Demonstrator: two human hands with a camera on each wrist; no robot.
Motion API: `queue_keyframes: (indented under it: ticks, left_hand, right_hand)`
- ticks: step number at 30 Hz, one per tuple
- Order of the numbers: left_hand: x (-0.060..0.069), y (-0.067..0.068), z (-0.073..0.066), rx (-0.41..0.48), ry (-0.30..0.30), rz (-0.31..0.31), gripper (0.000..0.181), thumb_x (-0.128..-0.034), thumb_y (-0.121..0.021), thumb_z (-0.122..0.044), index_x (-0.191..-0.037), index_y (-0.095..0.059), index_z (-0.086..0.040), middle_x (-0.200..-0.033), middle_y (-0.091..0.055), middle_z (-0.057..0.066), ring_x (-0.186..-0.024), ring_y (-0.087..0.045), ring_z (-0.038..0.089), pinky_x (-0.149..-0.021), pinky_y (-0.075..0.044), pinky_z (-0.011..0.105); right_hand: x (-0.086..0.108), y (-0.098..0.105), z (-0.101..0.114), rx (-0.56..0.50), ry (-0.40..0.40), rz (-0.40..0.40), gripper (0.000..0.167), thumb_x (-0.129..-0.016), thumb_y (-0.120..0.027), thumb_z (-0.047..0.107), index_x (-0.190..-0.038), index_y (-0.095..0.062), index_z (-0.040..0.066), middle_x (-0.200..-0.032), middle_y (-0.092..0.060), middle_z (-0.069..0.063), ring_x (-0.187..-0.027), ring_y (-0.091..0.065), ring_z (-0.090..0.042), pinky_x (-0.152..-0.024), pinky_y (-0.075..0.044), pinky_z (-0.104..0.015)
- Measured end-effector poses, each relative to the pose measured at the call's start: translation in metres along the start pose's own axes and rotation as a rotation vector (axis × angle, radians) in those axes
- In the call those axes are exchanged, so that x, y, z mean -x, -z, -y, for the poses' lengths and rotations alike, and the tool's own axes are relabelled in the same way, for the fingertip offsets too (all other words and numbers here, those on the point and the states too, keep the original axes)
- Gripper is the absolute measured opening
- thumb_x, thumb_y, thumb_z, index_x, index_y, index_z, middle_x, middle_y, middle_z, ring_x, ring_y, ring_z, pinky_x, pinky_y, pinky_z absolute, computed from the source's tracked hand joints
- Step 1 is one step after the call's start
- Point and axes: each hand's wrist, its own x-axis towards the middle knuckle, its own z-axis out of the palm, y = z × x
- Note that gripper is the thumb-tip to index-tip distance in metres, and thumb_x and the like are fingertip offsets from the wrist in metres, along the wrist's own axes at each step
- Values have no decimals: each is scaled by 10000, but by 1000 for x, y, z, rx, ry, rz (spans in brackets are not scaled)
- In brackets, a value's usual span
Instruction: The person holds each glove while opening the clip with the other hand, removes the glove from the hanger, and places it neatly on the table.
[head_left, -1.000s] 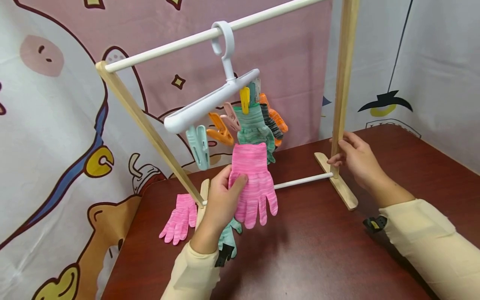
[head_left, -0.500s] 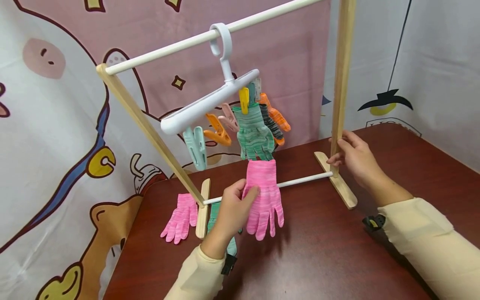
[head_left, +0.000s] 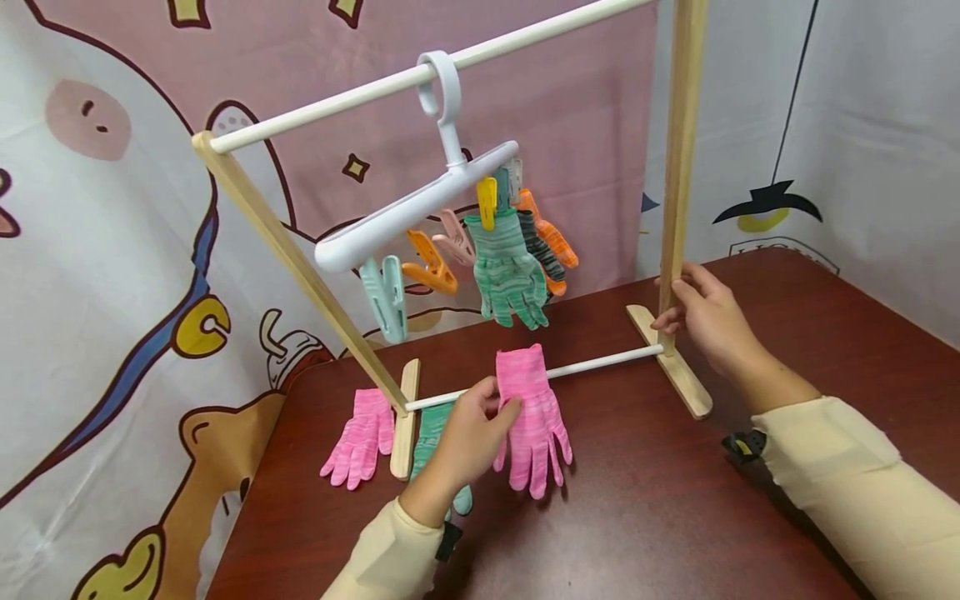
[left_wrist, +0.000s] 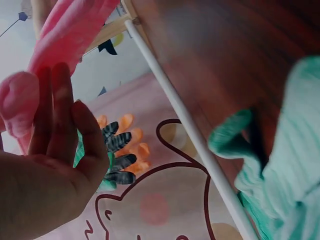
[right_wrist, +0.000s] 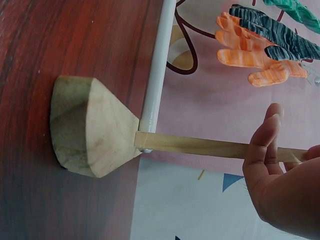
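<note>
My left hand (head_left: 465, 433) pinches a pink knit glove (head_left: 531, 417) near its cuff, fingers dangling, above the table and below the hanger. In the left wrist view the pink glove (left_wrist: 75, 35) lies against my fingers. At the right, my right hand (head_left: 712, 321) grips the wooden post (head_left: 678, 183) of a rack, thumb and fingers on either side of it. From the white hanger (head_left: 412, 204) hang a green glove (head_left: 510, 271), a dark grey glove (head_left: 542, 250) and an orange glove (head_left: 557, 237). Several clothes pegs, including an orange peg (head_left: 430, 262) and a light teal peg (head_left: 385, 298), hold nothing.
A second pink glove (head_left: 362, 437) lies left of the rack's left foot (head_left: 406, 421). Partly behind my left forearm is another green glove (head_left: 433, 425) on the dark red table (head_left: 600, 517). A white lower bar (head_left: 603, 364) joins the rack's feet.
My left hand has lowered the pink glove and drawn it slightly right, away from the pegs, uncovering the hanging green glove. The hanger has swung a little. My right hand stays on the post.
</note>
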Motion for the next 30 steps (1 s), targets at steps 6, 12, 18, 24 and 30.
queue_keyframes:
  ticks: [6, 12, 18, 24, 30]
  left_hand:
    - [3, 2, 9, -67, 17, 60, 239, -1000, -607, -199, -1180, -613, -43, -597, -488, -10, -454, -367, 43, -486, -347, 210]
    - [4, 2, 18, -87, 38, 80, 268, -1001, -605, -202, -1218, -600, -44, -606, -512, -23, -449, -383, 47, -474, -354, 212]
    - [4, 1, 24, -140, 24, 47, 288, -995, -617, -204, -1239, -604, -52, -825, -724, 54, -628, -590, 75, -617, -474, 237]
    - [3, 0, 27, -244, 0, 0, 185, -969, -652, -201, -1121, -646, -95, -929, -745, 29, -831, -659, 107, -760, -512, 284]
    - [3, -1, 29, -357, 11, -38, 123, -924, -707, -218, -874, -617, -152, -666, -548, -53, -553, -492, 57, -541, -425, 230]
  right_hand:
    - [0, 0, -2, -6, 5, -4, 234, -1088, -362, 200, -1282, -490, 181, -1037, -567, 60, -639, -670, -59, -598, -524, -191]
    - [0, -1, -1, 5, 9, 1, 240, -1087, -365, 209, -1294, -484, 188, -1055, -566, 65, -646, -672, -60, -607, -525, -188]
    - [1, -2, 0, 19, 12, 1, 268, -1086, -364, 220, -1325, -469, 157, -1072, -560, 60, -650, -671, -63, -610, -527, -189]
    - [0, -2, 0, 47, 10, -2, 251, -1088, -358, 223, -1302, -478, 168, -1060, -562, 56, -658, -672, -67, -614, -528, -190]
    - [0, -2, 0, 36, 13, -5, 237, -1086, -363, 218, -1284, -487, 176, -1040, -571, 54, -652, -671, -67, -608, -526, -188]
